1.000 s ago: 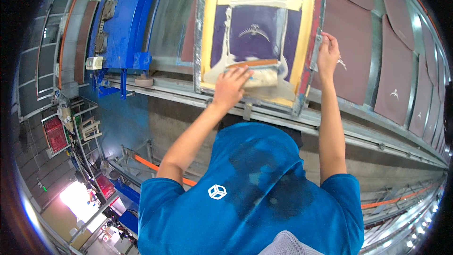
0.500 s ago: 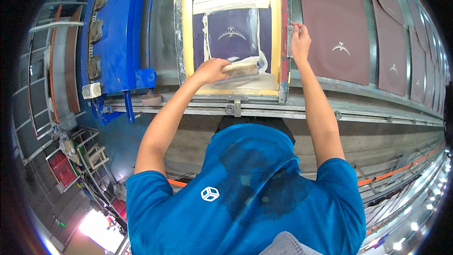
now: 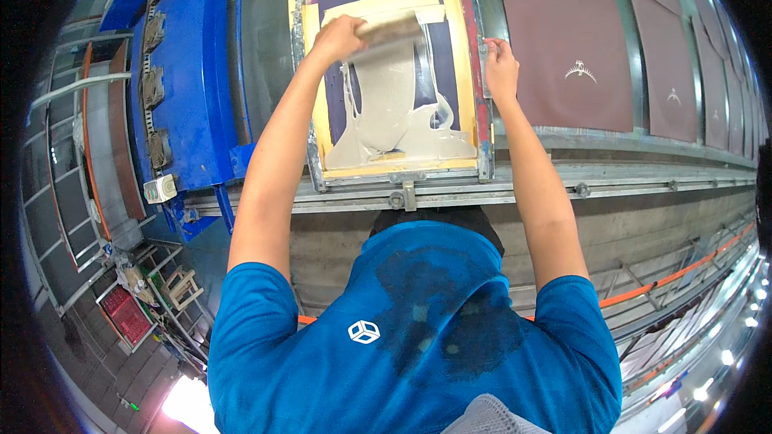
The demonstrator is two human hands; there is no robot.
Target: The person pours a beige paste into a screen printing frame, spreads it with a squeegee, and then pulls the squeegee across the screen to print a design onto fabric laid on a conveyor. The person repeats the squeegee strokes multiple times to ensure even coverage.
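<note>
A screen-printing frame [image 3: 482,137] with yellow tape along its inner edges lies on the long bench before me. My left hand [image 3: 339,38] is closed round the end of a squeegee [image 3: 392,33], which is slightly blurred near the frame's far end. Pale grey ink [image 3: 386,104] runs in a broad band from the squeegee down the dark mesh and pools at the near end. My right hand [image 3: 502,71] pinches the frame's right side rail; what exactly lies between its fingertips is partly hidden.
Brown flat pieces [image 3: 555,40] with white emblems lie in a row along the bench to the right. A blue machine [image 3: 189,72] stands at the left. A metal rail [image 3: 531,186] runs along the bench's near edge. A red crate [image 3: 127,317] sits at lower left.
My left hand has pushed the squeegee from the near end of the frame to its far end. Ink now covers the middle of the mesh, where an emblem showed. My right hand stays at the rail.
</note>
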